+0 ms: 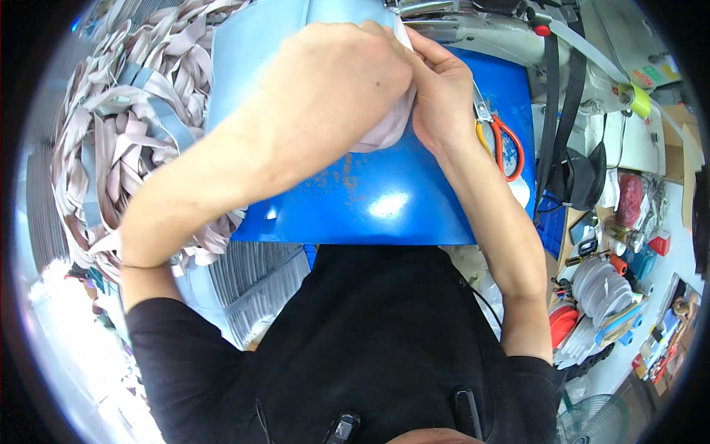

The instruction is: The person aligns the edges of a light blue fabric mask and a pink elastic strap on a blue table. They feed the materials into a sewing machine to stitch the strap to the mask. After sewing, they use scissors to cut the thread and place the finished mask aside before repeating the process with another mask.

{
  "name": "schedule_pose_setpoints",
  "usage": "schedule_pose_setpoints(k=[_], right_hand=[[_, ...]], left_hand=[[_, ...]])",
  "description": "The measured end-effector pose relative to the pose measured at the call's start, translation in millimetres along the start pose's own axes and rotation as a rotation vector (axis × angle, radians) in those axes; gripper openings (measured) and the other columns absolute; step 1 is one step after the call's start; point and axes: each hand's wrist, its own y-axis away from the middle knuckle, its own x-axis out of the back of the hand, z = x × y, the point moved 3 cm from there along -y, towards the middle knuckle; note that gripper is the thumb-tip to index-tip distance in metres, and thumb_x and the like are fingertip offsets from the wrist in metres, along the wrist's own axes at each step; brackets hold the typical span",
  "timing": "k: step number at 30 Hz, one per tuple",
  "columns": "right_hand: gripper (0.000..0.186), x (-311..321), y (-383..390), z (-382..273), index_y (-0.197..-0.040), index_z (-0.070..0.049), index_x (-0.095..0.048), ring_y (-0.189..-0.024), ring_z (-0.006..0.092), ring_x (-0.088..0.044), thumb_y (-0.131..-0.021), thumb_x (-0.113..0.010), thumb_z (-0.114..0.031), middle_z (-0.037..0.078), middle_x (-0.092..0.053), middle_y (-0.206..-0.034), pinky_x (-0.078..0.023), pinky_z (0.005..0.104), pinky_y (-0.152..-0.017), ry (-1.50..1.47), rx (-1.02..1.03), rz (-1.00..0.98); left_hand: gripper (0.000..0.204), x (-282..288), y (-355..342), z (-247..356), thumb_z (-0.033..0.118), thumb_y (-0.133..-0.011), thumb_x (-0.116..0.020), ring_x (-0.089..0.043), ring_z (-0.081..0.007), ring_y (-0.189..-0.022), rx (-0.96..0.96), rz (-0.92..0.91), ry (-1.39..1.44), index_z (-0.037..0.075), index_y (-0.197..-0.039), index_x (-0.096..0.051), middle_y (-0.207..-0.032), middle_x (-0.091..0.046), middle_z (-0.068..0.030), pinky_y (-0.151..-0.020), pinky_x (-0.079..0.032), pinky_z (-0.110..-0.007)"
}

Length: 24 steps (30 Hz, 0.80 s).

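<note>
A light blue fabric panel lies over the far part of the blue work surface, with a pale pink piece of cloth hanging from its right edge. My left hand reaches across it, fingers curled over that edge. Close beside it, my right hand pinches the edge between thumb and fingers. Some fingertips are hidden behind the cloth and the left hand. Scissors with orange and yellow handles lie just right of my right wrist.
A large heap of pink and grey-blue fabric strips fills the left side. Stacked grey-blue panels stand below the surface's near left edge. The pale body of a sewing machine stands at the far right. White spools and small tools crowd the right.
</note>
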Motion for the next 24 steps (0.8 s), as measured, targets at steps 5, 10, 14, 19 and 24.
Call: schedule_pose_setpoints(k=[5, 10, 14, 19, 24], right_hand=[[0.034, 6.3, -3.5, 2.5, -0.124, 0.003, -0.072, -0.083, 0.0085, -0.061, -0.093, -0.076, -0.01, 0.003, -0.069, -0.096, -0.05, 0.0229, -0.071, 0.107, 0.01, -0.016], [0.033, 9.3, -1.2, -7.3, -0.122, -0.003, -0.075, -0.08, 0.0108, -0.063, -0.091, -0.076, -0.014, 0.005, -0.068, -0.097, -0.052, 0.0262, -0.07, 0.346, 0.102, -0.06], [0.039, 11.2, 31.2, -22.9, -0.117, -0.009, -0.078, -0.083, 0.0215, -0.069, -0.079, -0.074, -0.015, 0.013, -0.066, -0.106, -0.057, 0.0353, -0.078, 0.803, 0.294, -0.01], [0.039, 20.1, 50.3, -25.8, -0.112, -0.009, -0.078, -0.088, 0.0296, -0.069, -0.074, -0.075, -0.017, 0.015, -0.067, -0.099, -0.055, 0.0414, -0.081, 0.945, 0.371, 0.011], [0.029, 7.2, 28.1, -38.3, -0.1, -0.007, -0.078, -0.089, 0.0334, -0.068, -0.074, -0.075, -0.02, 0.016, -0.067, -0.092, -0.055, 0.0446, -0.08, 1.124, 0.568, 0.066]], left_hand=[[0.042, -12.7, -24.7, 12.5, 0.007, -0.081, -0.068, -0.075, -0.0286, -0.081, 0.194, -0.017, 0.049, -0.003, -0.121, -0.065, -0.097, -0.07, -0.0166, -0.065, -0.059, -0.037], [0.036, -22.9, -9.3, -2.3, 0.007, -0.08, -0.068, -0.073, -0.0289, -0.084, 0.187, 0.188, 0.347, 0.0, -0.115, -0.067, -0.092, -0.069, -0.0165, -0.07, -0.058, -0.039], [0.048, -11.0, 36.7, 12.7, 0.007, -0.083, -0.07, -0.068, -0.0256, -0.085, 0.284, 0.233, 0.489, 0.006, -0.13, -0.067, -0.093, -0.063, -0.014, -0.07, -0.055, -0.037], [0.043, -24.0, 47.5, 42.1, 0.01, -0.074, -0.079, -0.065, -0.0237, -0.08, 0.207, 0.416, 0.435, 0.01, -0.116, -0.074, -0.09, -0.06, -0.0047, -0.065, -0.053, -0.035], [0.039, -17.6, 45.8, 16.1, 0.004, -0.073, -0.079, -0.066, -0.0229, -0.076, 0.274, 0.66, 0.531, 0.011, -0.112, -0.077, -0.088, -0.064, -0.0057, -0.063, -0.053, -0.033]])
